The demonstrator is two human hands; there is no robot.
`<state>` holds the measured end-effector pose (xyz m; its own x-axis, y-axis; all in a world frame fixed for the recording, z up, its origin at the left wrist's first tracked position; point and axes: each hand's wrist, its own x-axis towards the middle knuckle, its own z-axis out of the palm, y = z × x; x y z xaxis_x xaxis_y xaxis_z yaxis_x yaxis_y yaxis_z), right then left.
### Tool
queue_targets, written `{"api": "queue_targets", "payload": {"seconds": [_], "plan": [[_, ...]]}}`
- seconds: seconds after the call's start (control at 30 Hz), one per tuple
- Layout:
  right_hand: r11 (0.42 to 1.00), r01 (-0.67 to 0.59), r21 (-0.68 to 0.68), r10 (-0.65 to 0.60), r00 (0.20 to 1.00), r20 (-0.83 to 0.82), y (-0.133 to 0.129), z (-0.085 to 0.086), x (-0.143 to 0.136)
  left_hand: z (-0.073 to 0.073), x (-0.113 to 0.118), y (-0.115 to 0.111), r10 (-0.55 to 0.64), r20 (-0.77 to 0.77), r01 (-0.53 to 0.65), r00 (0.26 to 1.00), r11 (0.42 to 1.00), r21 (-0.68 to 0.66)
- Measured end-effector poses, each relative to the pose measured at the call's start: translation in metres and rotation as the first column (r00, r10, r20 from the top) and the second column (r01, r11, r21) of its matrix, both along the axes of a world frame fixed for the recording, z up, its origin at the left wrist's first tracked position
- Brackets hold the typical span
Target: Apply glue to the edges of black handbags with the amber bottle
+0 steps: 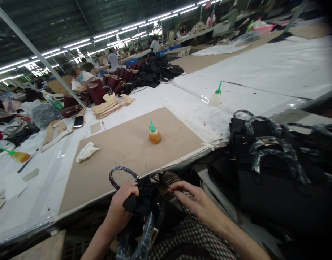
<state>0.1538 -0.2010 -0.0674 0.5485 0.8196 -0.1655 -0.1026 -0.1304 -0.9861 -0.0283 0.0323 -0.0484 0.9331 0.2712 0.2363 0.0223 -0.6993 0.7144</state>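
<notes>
A black bag (168, 213) with plastic-wrapped handles rests at the person's lap, below the table's front edge. My left hand (121, 204) is closed on its bunched black fabric. One wrapped handle (122, 171) loops up beyond that hand, over the brown board (119, 144). My right hand (191, 196) is to the right of the bag, with its fingers apart and nothing held, close to the checked cloth on the lap. On the board stands a round bottle (155, 136) of orange liquid with a green nozzle, and a crumpled white cloth (86, 152) lies to its left.
Black bags (276, 173) with wrapped handles are piled at the right. A pale bottle (216, 97) stands farther back. Tan pieces (107, 107), a phone (78, 121) and a tipped bottle (18, 156) lie at the left. Several people sit in the background.
</notes>
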Motion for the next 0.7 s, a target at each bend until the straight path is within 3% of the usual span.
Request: {"api": "queue_targets", "payload": {"seconds": [0.1, 0.2, 0.27, 0.4, 0.57, 0.7], "plan": [[0.980, -0.201, -0.001, 0.199, 0.969, 0.149, 0.005, 0.014, -0.017, 0.026, -0.008, 0.002, 0.023, -0.057, -0.033, 0.998, 0.984, -0.172], [0.942, -0.335, 0.017, 0.334, 0.941, 0.048, 0.002, 0.030, -0.027, 0.055, -0.014, -0.002, -0.015, -0.097, -0.010, 0.995, 0.967, -0.253], [0.928, -0.371, 0.042, 0.373, 0.925, -0.075, -0.003, 0.037, -0.032, 0.064, -0.015, -0.009, -0.059, -0.151, 0.015, 0.987, 0.960, -0.278], [0.950, -0.307, 0.046, 0.310, 0.930, -0.196, -0.014, 0.037, -0.042, 0.059, -0.016, -0.025, -0.137, -0.194, 0.069, 0.971, 0.945, -0.319], [0.962, -0.271, -0.027, 0.260, 0.942, -0.211, -0.027, 0.028, -0.049, 0.049, -0.026, -0.036, -0.069, -0.084, 0.040, 0.994, 0.952, -0.303], [0.948, -0.271, 0.169, 0.318, 0.849, -0.421, -0.022, 0.035, -0.054, 0.045, -0.032, -0.044, -0.114, -0.069, 0.084, 0.991, 0.938, -0.336]]}}
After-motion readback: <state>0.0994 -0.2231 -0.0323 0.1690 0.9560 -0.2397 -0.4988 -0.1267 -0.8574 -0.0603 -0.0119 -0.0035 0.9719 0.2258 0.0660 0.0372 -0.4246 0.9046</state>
